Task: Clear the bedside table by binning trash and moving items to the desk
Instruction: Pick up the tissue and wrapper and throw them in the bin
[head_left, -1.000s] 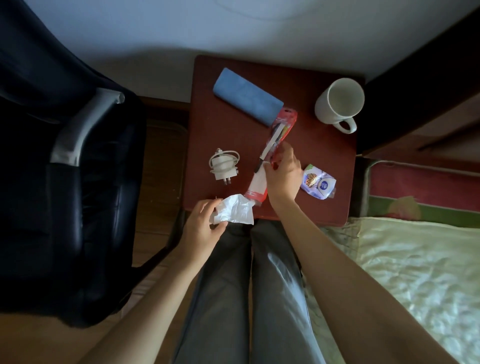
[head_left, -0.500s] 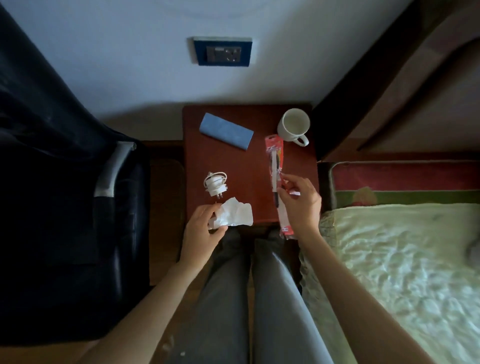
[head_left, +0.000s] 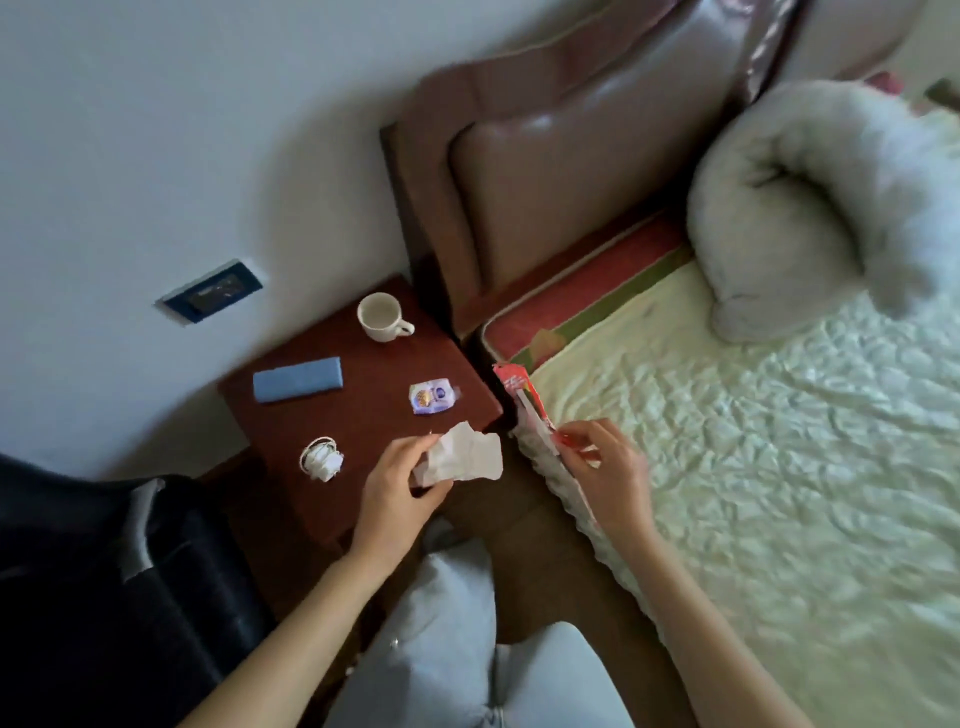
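Note:
My left hand (head_left: 399, 486) grips a crumpled white tissue (head_left: 464, 458) at the near corner of the dark red bedside table (head_left: 374, 374). My right hand (head_left: 602, 470) holds a long red-and-white toothbrush package (head_left: 524, 400) off the table's right side, over the bed's edge. On the table lie a white mug (head_left: 382, 316), a folded blue cloth (head_left: 297, 385), a small purple-and-white snack wrapper (head_left: 434, 397) and a white charger with coiled cable (head_left: 322, 457).
A black office chair (head_left: 119, 582) stands close on the left. The bed (head_left: 779, 467) with a pale quilt and a grey pillow (head_left: 810, 208) fills the right, against a padded brown headboard (head_left: 561, 156). A blue wall socket (head_left: 210, 291) sits above the table. My legs are below.
My right hand has carried the toothbrush package off the table toward the bed. My left hand has kept the tissue. The view has swung to the right, and the snack wrapper shows again.

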